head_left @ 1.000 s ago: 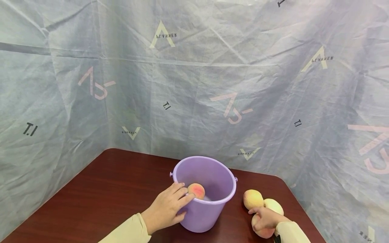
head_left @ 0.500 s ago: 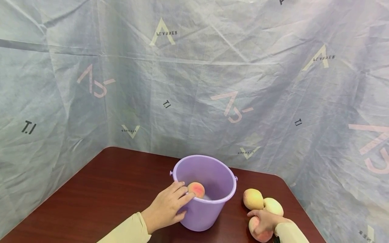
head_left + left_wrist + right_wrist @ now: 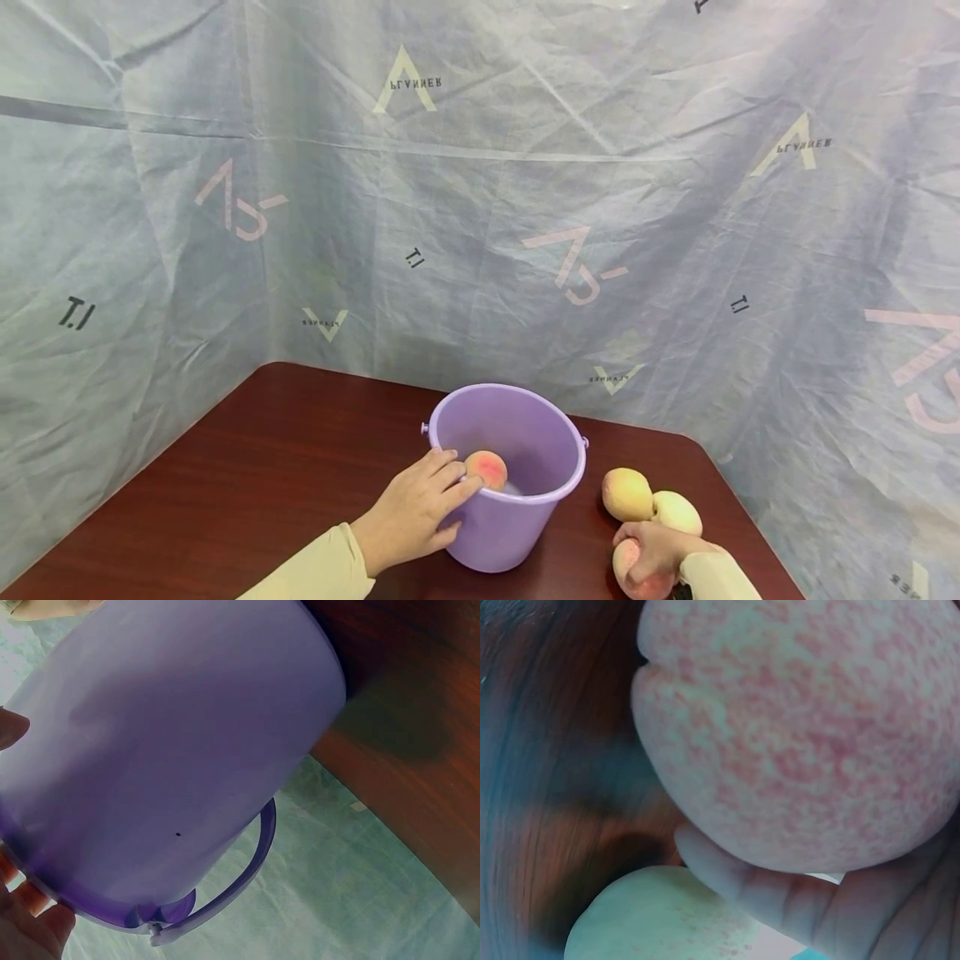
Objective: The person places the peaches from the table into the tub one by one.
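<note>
A purple bucket (image 3: 501,533) stands upright on the table. My left hand (image 3: 411,510) grips its near left rim, fingers over the edge and thumb against the outer wall; in the left wrist view the fingertips (image 3: 56,922) lie at the rim. Inside the bucket shows one red-blushed peach (image 3: 487,470). To the right of the bucket, my right hand (image 3: 666,543) holds a speckled pink peach (image 3: 651,586) from above, low at the table. The right wrist view shows that peach large, with a finger (image 3: 780,892) bent along it.
Two more peaches lie just beyond my right hand, a yellow one (image 3: 628,493) and a paler one (image 3: 678,512). The dark red-brown table (image 3: 322,442) meets printed grey cloth (image 3: 465,250) at the back and sides. The bucket's handle (image 3: 255,862) hangs down its far side.
My right hand has settled its fingers round the pink peach, which has shifted slightly left and toward me. The left hand and the bucket have stayed in place.
</note>
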The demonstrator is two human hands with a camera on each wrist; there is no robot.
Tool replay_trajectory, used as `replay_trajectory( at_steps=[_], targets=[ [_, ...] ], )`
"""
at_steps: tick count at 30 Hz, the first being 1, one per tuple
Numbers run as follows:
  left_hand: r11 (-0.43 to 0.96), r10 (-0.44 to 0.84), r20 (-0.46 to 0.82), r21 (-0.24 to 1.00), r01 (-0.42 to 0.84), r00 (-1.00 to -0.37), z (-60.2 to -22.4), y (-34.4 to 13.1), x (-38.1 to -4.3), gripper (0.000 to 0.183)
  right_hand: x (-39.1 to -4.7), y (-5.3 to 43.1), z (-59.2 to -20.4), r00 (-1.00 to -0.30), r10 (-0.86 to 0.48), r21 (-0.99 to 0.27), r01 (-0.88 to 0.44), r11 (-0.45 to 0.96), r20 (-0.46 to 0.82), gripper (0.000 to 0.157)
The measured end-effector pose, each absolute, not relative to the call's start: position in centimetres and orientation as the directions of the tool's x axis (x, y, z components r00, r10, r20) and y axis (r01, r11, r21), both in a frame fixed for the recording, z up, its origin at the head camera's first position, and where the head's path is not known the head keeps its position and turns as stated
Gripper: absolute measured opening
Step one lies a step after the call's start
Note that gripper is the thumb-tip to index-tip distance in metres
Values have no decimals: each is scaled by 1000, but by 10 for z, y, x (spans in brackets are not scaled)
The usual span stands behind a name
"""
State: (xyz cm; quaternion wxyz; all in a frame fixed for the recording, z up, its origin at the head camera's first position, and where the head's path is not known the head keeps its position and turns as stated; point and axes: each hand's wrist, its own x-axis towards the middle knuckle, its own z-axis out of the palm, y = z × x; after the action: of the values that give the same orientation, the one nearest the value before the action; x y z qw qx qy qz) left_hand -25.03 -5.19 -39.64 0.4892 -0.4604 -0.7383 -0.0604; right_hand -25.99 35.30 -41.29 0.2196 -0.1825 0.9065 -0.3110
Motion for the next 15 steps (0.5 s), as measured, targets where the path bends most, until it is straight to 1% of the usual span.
replay_trajectory(
  at_steps=[3, 7, 12, 15],
  targets=[
    [571, 621, 778, -368, 734, -94, -397, -51, -250, 59, -259, 353, -411, -837, -467, -635, -201, 746, -284, 35],
    [582, 618, 779, -363, 727, -106, -397, -51, -249, 55, -260, 354, -409, -835, -481, -634, -222, 740, -268, 35],
    [586, 612, 783, -357, 727, -109, -397, -51, -249, 55, -261, 353, -408, -835, -483, -654, -212, 726, -266, 36],
    [588, 612, 785, -372, 718, -94, -397, -52, -249, 57, -260, 352, -407, -838, -469, -671, -181, 719, -277, 38]
  ],
)
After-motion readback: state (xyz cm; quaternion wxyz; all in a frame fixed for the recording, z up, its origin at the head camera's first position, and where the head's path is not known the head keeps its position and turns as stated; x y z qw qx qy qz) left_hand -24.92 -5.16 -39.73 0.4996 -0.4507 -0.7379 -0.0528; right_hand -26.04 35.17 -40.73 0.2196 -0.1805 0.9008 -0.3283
